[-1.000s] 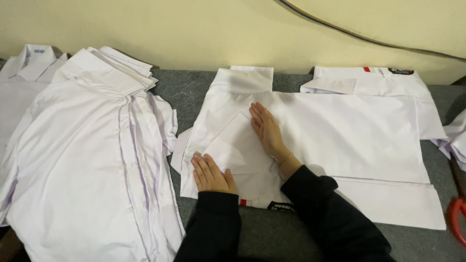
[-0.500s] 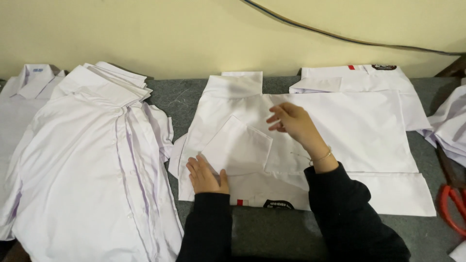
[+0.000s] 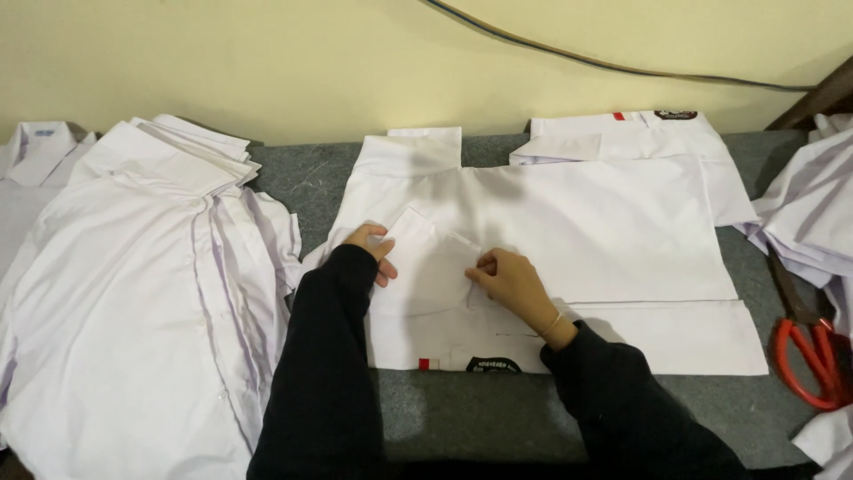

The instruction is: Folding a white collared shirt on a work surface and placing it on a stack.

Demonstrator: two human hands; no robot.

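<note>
Both hands moved onto pocket piece (image 3: 431, 258) | left hand (image 3: 373, 249), right hand (image 3: 506, 280) pinching edges

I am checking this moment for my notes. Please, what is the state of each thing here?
White shirt: spread flat on the grey table.
Pocket: pinched at both upper corners.
Left hand: gripping pocket.
Right hand: gripping pocket.
Shirt pile: stacked, left.
Red scissors: lying closed.

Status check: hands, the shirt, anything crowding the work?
Left hand and right hand both pinching a small white fabric piece on the flat white shirt. Shirt pile left, red scissors right, both apart.
</note>
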